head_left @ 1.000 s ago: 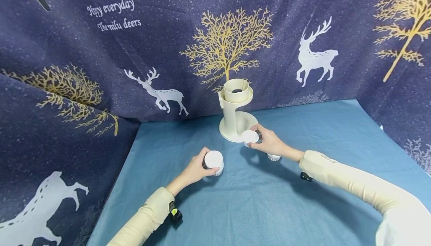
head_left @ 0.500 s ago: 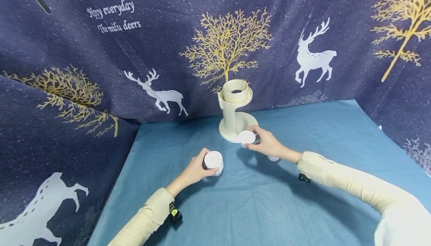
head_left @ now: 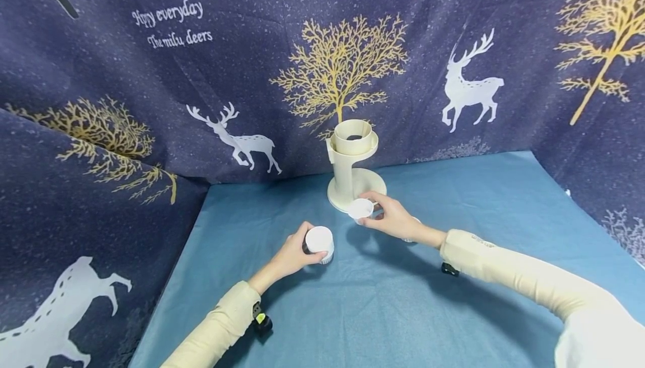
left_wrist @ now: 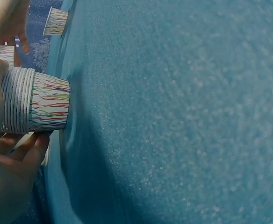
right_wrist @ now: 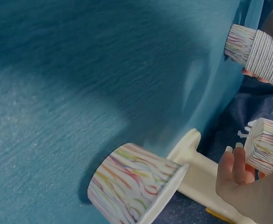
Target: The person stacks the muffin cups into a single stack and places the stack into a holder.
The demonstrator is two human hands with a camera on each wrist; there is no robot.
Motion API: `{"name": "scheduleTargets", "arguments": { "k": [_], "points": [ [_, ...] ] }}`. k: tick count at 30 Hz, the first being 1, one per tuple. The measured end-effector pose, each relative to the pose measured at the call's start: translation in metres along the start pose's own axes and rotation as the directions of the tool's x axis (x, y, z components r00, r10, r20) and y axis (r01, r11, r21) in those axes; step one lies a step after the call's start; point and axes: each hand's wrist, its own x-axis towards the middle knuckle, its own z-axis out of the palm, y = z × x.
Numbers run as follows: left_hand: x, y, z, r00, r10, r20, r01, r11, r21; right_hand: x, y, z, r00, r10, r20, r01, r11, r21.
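My left hand (head_left: 289, 255) grips a nested stack of paper cups (left_wrist: 47, 102) patterned with coloured wavy lines, its several white rims showing side by side. The stack is over the blue cloth, left of the middle. Thumb and fingers of my right hand (head_left: 395, 219) hold a single paper cup (head_left: 360, 209) of the same pattern, in front of the cream stand's base. A short gap parts this cup from the stack. Another paper cup (right_wrist: 132, 179) stands upright on the cloth below my right wrist, mostly hidden by the arm in the head view.
A cream stand (head_left: 344, 180) with a round base and a ring at its top stands at the back of the table. In the ring sits a cream funnel-like cup (head_left: 353, 138). Behind the blue tablecloth (head_left: 363, 306) hangs a dark curtain (head_left: 242, 77) printed with deer and trees.
My right hand has moved left and slightly nearer to me with the single paper cup, closer to the stack. The left hand and its stack have stayed in place.
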Motion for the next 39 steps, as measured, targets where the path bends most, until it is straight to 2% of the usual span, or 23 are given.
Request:
{"name": "scheduleTargets", "arguments": {
  "k": [9,17,26,39],
  "points": [
    [0.001,0.001,-0.001,1.000,-0.013,0.009,0.013,1.000,0.011,0.000,-0.009,0.004,1.000,0.025,0.018,-0.025,1.000,0.004],
    [0.001,0.000,0.000,1.000,-0.014,0.007,0.013,1.000,0.017,0.001,-0.010,0.008,1.000,-0.013,0.019,0.012,1.000,0.013],
    [0.001,0.000,0.001,1.000,-0.002,0.014,0.002,1.000,0.005,0.002,-0.016,0.009,0.996,-0.030,0.088,0.025,0.998,0.055],
    [0.002,-0.003,0.001,1.000,0.007,0.008,-0.007,1.000,0.013,0.008,-0.020,0.016,0.989,-0.060,0.134,0.045,0.993,0.111]
  ]
}}
